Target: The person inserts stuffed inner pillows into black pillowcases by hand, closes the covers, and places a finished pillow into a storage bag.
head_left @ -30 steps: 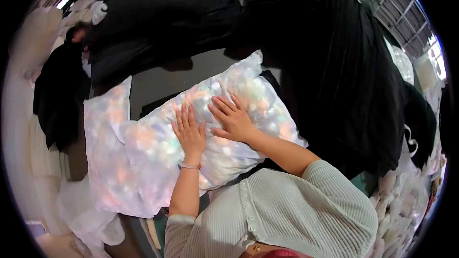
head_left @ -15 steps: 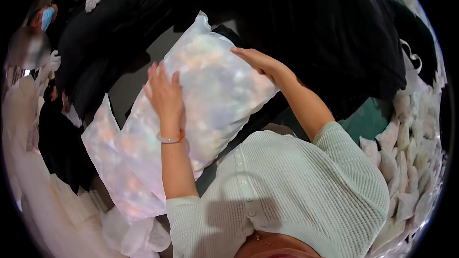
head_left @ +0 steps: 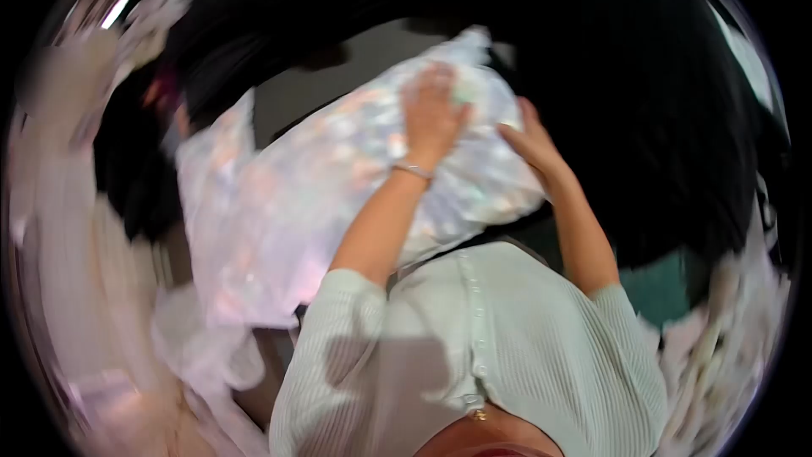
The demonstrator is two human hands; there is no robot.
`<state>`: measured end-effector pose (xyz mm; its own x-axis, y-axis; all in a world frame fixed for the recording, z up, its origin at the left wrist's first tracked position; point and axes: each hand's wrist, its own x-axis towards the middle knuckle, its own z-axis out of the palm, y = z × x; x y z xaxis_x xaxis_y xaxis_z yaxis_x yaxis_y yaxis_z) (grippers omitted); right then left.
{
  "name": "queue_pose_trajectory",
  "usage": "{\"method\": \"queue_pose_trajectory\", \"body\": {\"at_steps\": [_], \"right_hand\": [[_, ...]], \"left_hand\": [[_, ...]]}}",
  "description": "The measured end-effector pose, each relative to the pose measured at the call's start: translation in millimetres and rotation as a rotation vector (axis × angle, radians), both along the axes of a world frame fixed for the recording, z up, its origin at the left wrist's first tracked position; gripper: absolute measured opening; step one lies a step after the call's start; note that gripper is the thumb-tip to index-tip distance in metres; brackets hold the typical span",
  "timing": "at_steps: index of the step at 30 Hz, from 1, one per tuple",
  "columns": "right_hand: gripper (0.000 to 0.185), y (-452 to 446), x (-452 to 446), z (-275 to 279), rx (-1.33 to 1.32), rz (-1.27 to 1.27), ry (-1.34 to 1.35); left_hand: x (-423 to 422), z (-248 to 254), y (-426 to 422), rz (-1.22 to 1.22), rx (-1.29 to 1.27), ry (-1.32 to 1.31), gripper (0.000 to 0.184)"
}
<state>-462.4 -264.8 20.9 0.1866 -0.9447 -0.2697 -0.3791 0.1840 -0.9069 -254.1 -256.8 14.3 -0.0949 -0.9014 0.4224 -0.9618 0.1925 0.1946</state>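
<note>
A plump white pillow-like bundle point(head_left: 317, 173) with mottled pastel patches lies in front of me, slanting up to a pointed corner at the upper right. Its lower left part is flatter, with a corner standing up. Near the upper right end, my left hand point(head_left: 433, 114) rests flat on it, fingers stretched out and a bracelet at the wrist. My right hand point(head_left: 533, 142) is against the right-hand edge, thumb apart from the fingers. Motion blur softens the fingers of both hands. The underside of the bundle is hidden.
Large black cloth heaps point(head_left: 626, 93) stand beyond and to the right. A grey surface point(head_left: 309, 80) shows behind the bundle. White crumpled material point(head_left: 207, 343) lies at lower left, a white pile point(head_left: 719, 338) at right, and a green patch point(head_left: 660, 292) beside it.
My left hand has slid rightward and up across the bundle; my right hand has shifted right and down along its end. The bundle lies more sideways, and the whole view has turned.
</note>
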Motion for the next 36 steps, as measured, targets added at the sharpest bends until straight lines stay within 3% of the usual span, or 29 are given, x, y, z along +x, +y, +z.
{"method": "queue_pose_trajectory", "body": {"at_steps": [1, 2, 3, 6, 9, 10, 11, 15, 17, 19, 20, 21, 22, 24, 25, 27, 29, 31, 34, 36], "right_hand": [[0.088, -8, -1, -26, -0.199, 0.043, -0.058], [0.085, -11, -2, -20, -0.341, 0.11, 0.151], [0.081, -9, 2, -6, -0.492, 0.154, 0.358], [0.071, -4, 39, 42, -0.859, 0.225, 0.528], [0.068, -6, 90, 53, -1.016, 0.363, 0.67], [0.068, -4, 104, 24, -0.979, 0.381, 0.71], [0.068, -11, 115, -1, -0.962, 0.37, 0.749], [0.068, -26, 84, -3, -1.014, 0.394, 0.515], [0.065, -45, 57, -21, -0.782, 0.245, 0.114], [0.066, -54, 31, -15, -0.503, 0.069, 0.196], [0.068, -58, 25, -11, -0.244, 0.037, 0.038], [0.068, -60, 25, -6, -0.253, 0.022, 0.05], [0.069, -63, 30, 0, -0.258, 0.057, 0.01], [0.069, -56, 38, 10, -0.262, 0.058, -0.024], [0.07, -47, 51, 20, -0.235, 0.116, -0.079], [0.076, -28, 85, 51, -0.199, 0.238, -0.198], [0.076, 14, 124, 90, -0.504, 0.285, -0.063], [0.066, 71, 165, 147, -0.934, 0.4, 0.248], [0.051, 112, 188, 154, -0.931, 0.379, 0.385], [0.052, 115, 170, 144, -0.935, 0.389, 0.501]], "left_hand": [[2, 12, 4, -0.011, 0.02, 0.059, 0.065], [6, 23, 9, -0.047, 0.1, 0.1, 0.066], [14, 34, 19, -0.097, 0.184, 0.15, 0.066], [54, 73, 55, 0.052, 0.154, 0.097, 0.065], [116, 15, 92, 0.308, 0.106, -0.033, 0.065], [128, -16, 103, 0.321, 0.038, 0.012, 0.067], [127, -12, 102, 0.343, 0.022, 0.013, 0.067], [132, 10, 109, 0.283, -0.02, 0.119, 0.066], [157, 27, 125, 0.213, -0.089, 0.322, 0.064], [203, 27, 167, 0.519, -0.216, 0.228, 0.061], [229, 28, 194, 0.661, -0.247, 0.176, 0.061], [253, 43, 223, 0.744, -0.12, 0.325, 0.062], [274, 48, 248, 0.854, 0.05, 0.638, 0.06], [307, 18, 274, 0.877, 0.18, 1.051, 0.062], [307, 8, 273, 0.849, 0.191, 1.045, 0.062], [306, -2, 269, 0.493, 0.113, 1.089, 0.063], [241, 74, 236, 0.469, 0.094, 0.714, 0.064], [180, 113, 206, 0.419, 0.208, 0.418, 0.068], [140, 121, 185, 0.099, 0.219, 0.41, 0.067], [127, 112, 180, -0.096, 0.165, 0.488, 0.063]]}}
